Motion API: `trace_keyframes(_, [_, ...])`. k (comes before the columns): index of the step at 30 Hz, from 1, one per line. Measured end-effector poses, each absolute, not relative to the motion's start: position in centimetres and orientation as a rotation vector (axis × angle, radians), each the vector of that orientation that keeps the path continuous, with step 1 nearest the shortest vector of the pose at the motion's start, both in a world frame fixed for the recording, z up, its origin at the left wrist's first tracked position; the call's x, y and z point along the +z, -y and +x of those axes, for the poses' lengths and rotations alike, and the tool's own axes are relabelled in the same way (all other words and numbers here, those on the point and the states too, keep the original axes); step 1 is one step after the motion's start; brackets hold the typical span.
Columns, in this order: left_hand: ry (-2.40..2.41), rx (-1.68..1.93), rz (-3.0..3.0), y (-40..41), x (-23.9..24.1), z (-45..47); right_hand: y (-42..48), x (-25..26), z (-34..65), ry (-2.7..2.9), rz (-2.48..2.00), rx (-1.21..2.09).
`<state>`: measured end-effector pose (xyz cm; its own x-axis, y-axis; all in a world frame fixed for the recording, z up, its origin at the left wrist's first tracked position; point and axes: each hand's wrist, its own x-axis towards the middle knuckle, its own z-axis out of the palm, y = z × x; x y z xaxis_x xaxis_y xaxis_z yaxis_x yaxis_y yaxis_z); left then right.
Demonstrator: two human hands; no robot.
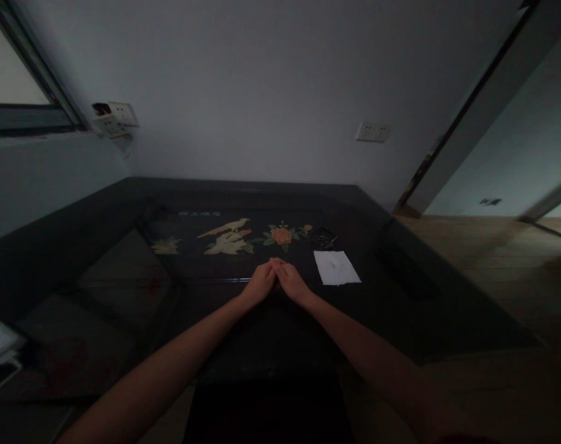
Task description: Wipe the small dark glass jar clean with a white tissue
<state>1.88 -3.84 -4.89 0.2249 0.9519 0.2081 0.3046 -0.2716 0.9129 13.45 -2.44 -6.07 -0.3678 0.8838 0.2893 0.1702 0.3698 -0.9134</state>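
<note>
My left hand (260, 285) and my right hand (290, 283) meet at the fingertips over the dark, glossy table (303, 336), forming a peak. Fingers on both look stretched out, and I see nothing held in either. A white square sheet, paper or thin cloth (336, 269), lies flat just to the right of my right hand. Behind that sheet sits a small dark tangled or clear object (325, 239), too dim to identify. Beyond my fingertips the tabletop carries a coloured picture of a bird (227, 229) and a peony-like flower (281, 236).
A dark oblong object (408, 271) lies toward the table's right side. The wall behind bears a double socket (373, 132) and, at left, more sockets (123, 114). A white-edged object (0, 345) stands at the far left. Wooden floor (474, 246) shows on the right.
</note>
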Motion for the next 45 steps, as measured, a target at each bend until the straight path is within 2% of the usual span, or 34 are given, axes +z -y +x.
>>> trace_keyframes(45, [-1.213, 1.061, 1.715, 3.66, -5.42, 1.79, 1.98, -6.02, 13.6, 1.795, -0.928, 1.176])
